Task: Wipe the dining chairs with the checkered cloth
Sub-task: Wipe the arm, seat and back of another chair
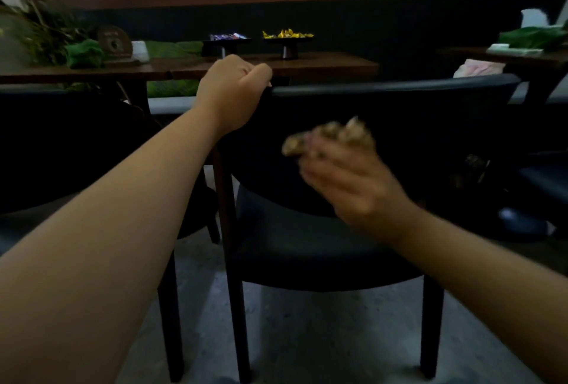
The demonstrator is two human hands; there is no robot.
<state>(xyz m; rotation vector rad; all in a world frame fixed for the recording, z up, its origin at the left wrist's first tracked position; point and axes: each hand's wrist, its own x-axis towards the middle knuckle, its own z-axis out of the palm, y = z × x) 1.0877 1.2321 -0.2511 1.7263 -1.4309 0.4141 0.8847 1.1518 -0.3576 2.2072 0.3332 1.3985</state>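
Note:
A dark dining chair [399, 125] with a curved padded back stands in front of me at a wooden table. My left hand [233, 91] grips the left end of the chair's top rail, fingers curled over it. My right hand [347, 174], blurred by motion, holds a bunched checkered cloth [329, 134] against the chair's backrest. The cloth shows above and to the left of my fingers. The chair's dark seat [301, 248] lies below my right hand.
A second dark chair [61, 144] stands close on the left. The wooden table [322, 65] behind carries two black stands of wrapped sweets [287, 34], green cloth and plants [46, 30]. Another table and chair are at far right. Grey floor [322, 337] lies below.

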